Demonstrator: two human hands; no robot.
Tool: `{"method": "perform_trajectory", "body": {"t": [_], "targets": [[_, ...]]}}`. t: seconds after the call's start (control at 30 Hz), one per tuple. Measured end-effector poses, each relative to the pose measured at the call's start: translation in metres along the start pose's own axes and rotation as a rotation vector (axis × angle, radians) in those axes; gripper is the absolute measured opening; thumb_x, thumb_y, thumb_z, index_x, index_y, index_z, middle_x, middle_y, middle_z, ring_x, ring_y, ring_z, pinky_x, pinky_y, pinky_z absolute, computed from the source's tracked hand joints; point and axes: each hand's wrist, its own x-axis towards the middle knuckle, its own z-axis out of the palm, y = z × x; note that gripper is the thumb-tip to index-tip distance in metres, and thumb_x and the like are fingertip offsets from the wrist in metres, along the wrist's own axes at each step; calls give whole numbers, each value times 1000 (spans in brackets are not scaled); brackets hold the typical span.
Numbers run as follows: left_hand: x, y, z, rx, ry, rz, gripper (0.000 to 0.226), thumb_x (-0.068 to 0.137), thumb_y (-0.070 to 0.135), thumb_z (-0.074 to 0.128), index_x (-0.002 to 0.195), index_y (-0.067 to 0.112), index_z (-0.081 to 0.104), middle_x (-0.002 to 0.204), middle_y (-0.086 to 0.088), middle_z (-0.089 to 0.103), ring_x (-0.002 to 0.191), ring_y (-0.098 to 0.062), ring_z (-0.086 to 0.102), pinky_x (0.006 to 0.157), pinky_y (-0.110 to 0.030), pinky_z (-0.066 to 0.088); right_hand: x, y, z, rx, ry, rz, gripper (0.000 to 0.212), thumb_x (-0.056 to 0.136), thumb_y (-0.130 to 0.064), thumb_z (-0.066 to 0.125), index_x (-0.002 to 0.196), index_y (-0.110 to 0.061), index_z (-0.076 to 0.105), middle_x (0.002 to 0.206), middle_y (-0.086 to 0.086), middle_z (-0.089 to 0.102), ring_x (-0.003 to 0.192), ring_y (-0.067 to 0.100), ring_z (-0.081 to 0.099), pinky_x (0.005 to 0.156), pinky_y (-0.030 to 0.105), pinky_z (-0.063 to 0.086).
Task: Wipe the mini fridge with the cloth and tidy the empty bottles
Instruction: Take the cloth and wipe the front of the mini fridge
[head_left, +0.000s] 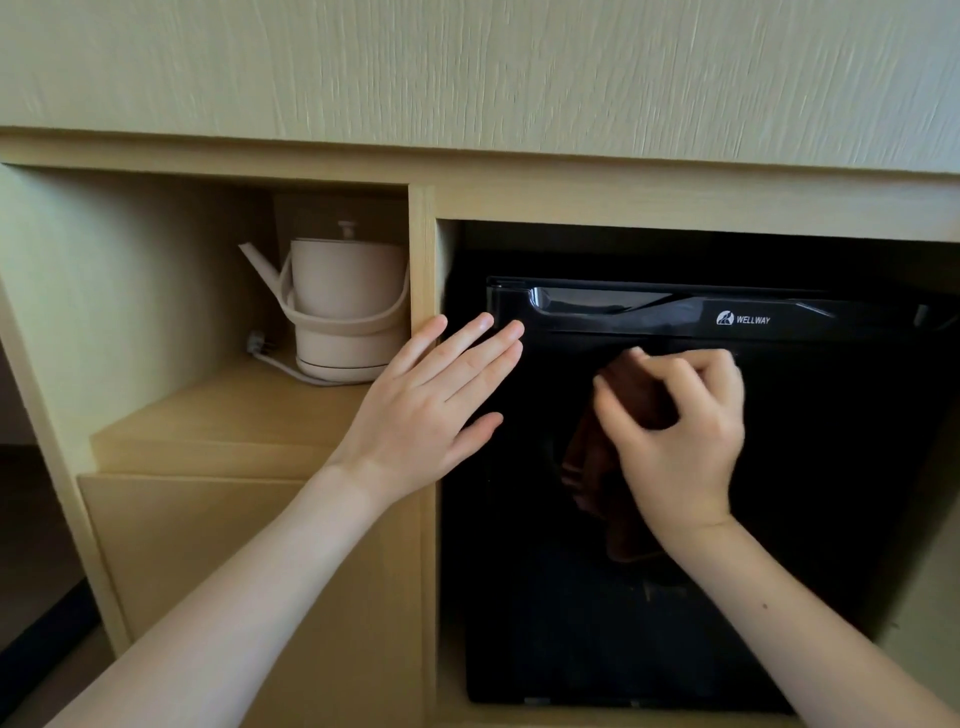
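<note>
A black mini fridge (810, 467) with its door closed sits in the right bay of a light wooden cabinet (623, 200). My right hand (680, 441) is closed on a dark brown cloth (592, 467) and holds it against the upper middle of the door; the cloth hangs down below my fingers. My left hand (431, 410) is open with its fingers spread, fingertips at the fridge door's upper left corner beside the cabinet divider. No bottles are in view.
A cream electric kettle (343, 312) with its cord and plug stands on a shelf in the left bay. Below that shelf is a closed cabinet front (234, 561). A wooden divider (423, 260) separates the two bays. Dark floor shows at the far left.
</note>
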Motion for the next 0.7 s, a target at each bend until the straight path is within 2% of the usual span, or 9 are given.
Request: {"method": "perform_trajectory", "body": {"t": [0.07, 0.13, 0.27, 0.33, 0.47, 0.57, 0.7], "targets": [[0, 3, 1, -17, 12, -21, 56, 96, 30, 61, 146, 7, 48, 156, -6, 41, 146, -24, 36, 122, -44, 22, -3, -3, 4, -10, 50, 40, 16, 81, -14, 82, 87, -5, 70, 94, -1, 52, 86, 23, 51, 80, 17, 37], [0, 6, 3, -29, 25, -43, 57, 96, 31, 62, 146, 7, 49, 156, -5, 40, 146, -23, 36, 123, -44, 20, -17, -7, 10, -45, 34, 0, 16, 81, -14, 81, 89, -4, 72, 93, 4, 58, 86, 23, 50, 81, 17, 37], [3, 8, 6, -31, 44, -53, 58, 94, 32, 64, 145, 9, 50, 155, -6, 41, 146, -24, 35, 123, -45, 21, -49, -2, 10, -72, -229, -218, 24, 82, -18, 81, 99, -4, 73, 94, 6, 62, 86, 22, 51, 74, 25, 45], [6, 5, 5, -49, 35, -36, 58, 93, 33, 66, 145, 12, 51, 155, -6, 42, 147, -26, 34, 123, -45, 21, -43, 5, 1, -69, -272, -238, 23, 83, -19, 81, 97, -3, 73, 91, 5, 61, 83, 22, 52, 71, 28, 46], [7, -1, 0, -42, 22, -29, 59, 92, 36, 67, 144, 14, 52, 155, -4, 41, 147, -26, 32, 124, -42, 17, -5, 20, -19, -68, -75, -42, 22, 81, -18, 82, 90, -2, 70, 90, 4, 53, 85, 24, 50, 78, 25, 41], [8, -1, -1, -51, 8, -40, 61, 91, 36, 68, 145, 15, 51, 155, -4, 41, 147, -26, 33, 124, -42, 16, 8, 21, -25, -77, 25, 80, 20, 84, -22, 78, 90, -5, 70, 95, -3, 47, 89, 20, 48, 81, 9, 34], [9, 1, 0, -73, 1, -63, 59, 91, 35, 68, 145, 16, 52, 155, -3, 43, 147, -24, 33, 123, -42, 17, -6, 7, -7, -74, 48, 19, 17, 84, -17, 79, 88, -3, 71, 92, 4, 55, 86, 23, 49, 80, 11, 33]]}}
